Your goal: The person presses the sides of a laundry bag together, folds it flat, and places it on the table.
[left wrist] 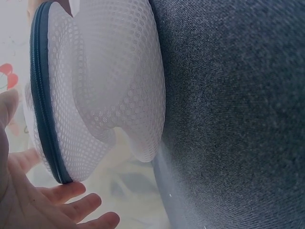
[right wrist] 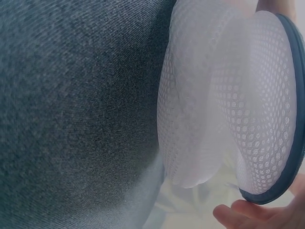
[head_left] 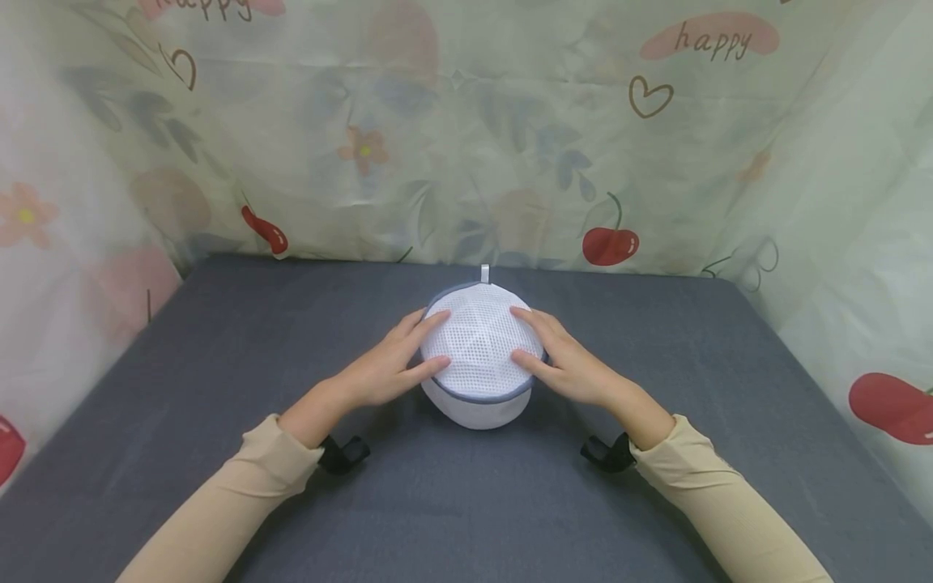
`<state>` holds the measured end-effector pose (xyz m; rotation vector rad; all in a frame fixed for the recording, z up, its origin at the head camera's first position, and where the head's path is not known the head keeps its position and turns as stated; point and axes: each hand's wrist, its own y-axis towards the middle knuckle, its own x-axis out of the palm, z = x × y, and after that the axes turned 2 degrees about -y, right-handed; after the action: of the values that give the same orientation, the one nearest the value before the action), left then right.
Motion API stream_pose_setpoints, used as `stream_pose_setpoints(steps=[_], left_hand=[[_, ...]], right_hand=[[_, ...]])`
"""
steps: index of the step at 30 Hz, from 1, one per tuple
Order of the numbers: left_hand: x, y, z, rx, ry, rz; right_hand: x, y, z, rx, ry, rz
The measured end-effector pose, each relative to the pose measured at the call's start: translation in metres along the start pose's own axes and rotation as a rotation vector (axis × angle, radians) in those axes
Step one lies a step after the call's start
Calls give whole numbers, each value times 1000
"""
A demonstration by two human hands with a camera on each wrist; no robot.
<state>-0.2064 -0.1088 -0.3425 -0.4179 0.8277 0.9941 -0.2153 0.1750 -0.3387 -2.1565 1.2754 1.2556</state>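
Cloth [head_left: 437,502] of dark grey covers the table, floral curtain [head_left: 466,146] behind.

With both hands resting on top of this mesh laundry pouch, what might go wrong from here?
The mesh pouch looks soft: its side wall is already buckled in the left wrist view, so pressing from the left hand and right hand may crush it further. Both hands touch it with flat fingers only, so it might slide on the grey table.

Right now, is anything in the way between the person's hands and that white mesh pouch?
Nothing visible: the left hand and right hand already rest on the white mesh pouch, fingers laid flat on its top.
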Motion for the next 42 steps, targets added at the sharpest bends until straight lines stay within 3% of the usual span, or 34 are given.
stream_pose_setpoints(steps=[15,35,42], left_hand=[[2,3,3,25,46,57],[4,4,7,84,133,74],[7,5,4,137,167,87]], right_hand=[[2,0,-2,16,-47,18],[5,1,-4,5,-150,35],[7,2,-7,-21,-195,34]])
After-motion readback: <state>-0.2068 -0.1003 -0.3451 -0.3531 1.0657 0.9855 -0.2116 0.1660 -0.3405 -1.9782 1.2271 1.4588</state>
